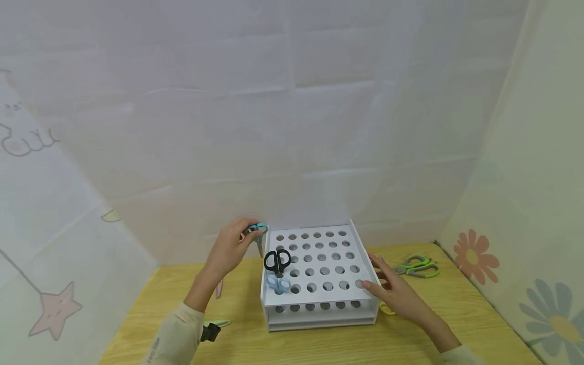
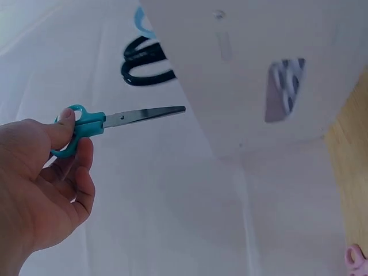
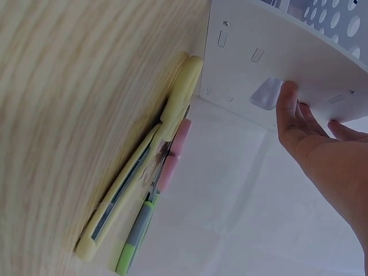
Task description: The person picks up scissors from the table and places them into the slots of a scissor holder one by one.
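Note:
My left hand (image 1: 231, 247) pinches a pair of teal scissors (image 2: 89, 123) by the handles, beside the back left corner of a white rack (image 1: 319, 299) with rows of round holes. In the head view the blades point down; their tips come close to the rack's side panel. Black-handled scissors (image 1: 277, 260) and light blue scissors (image 1: 278, 283) stand in holes of the left column, handles up. My right hand (image 1: 398, 294) rests on the rack's right side, its thumb at the top edge and its other fingers against the side panel (image 3: 241, 69).
Right of the rack lie green-and-grey scissors (image 1: 417, 267), yellow scissors (image 3: 178, 98) and a pink-handled pair (image 3: 175, 152). On the left are a pink item (image 1: 219, 289) and a light green one (image 1: 218, 322) by a black clip-like piece (image 1: 210, 332). White sheets enclose the wooden table (image 1: 242, 344).

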Available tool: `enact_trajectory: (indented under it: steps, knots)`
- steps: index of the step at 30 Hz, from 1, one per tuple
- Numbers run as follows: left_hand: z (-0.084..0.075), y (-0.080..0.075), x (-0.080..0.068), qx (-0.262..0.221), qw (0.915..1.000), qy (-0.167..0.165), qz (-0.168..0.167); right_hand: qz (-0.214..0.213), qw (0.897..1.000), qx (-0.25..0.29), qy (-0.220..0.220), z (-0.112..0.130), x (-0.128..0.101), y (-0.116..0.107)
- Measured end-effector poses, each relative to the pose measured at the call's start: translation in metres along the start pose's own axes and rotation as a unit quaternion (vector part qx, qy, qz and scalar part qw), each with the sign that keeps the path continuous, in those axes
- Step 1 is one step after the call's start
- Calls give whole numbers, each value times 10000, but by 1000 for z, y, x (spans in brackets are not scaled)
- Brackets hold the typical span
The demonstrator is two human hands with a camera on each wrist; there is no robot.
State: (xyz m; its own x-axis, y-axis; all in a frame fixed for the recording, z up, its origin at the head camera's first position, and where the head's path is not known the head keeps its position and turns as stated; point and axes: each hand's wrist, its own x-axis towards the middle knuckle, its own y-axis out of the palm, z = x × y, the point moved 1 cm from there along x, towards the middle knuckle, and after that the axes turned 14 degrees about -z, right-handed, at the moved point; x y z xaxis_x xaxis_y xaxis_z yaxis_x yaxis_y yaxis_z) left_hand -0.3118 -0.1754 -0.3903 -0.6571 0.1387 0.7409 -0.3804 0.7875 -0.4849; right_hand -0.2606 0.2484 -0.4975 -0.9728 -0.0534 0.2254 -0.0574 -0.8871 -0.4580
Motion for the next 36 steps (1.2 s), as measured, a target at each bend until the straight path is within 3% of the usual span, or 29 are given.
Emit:
enact_trajectory:
  steps: [6,16,24,36]
  knots:
    - [-9,9,5,-315,9994,130,-31,-39,10000,-19,-58,-1,0,0]
    - [6,28,1,-329,9989,-183,287,-43,9999,-79,94,-1,-1,2]
    - [17,42,-1,-451,9960,-164,753,-74,9997,13,238,1,-5,0]
    - [26,51,-7,12,9928,-32,1196,17,9997,138,196,4,-4,-1]
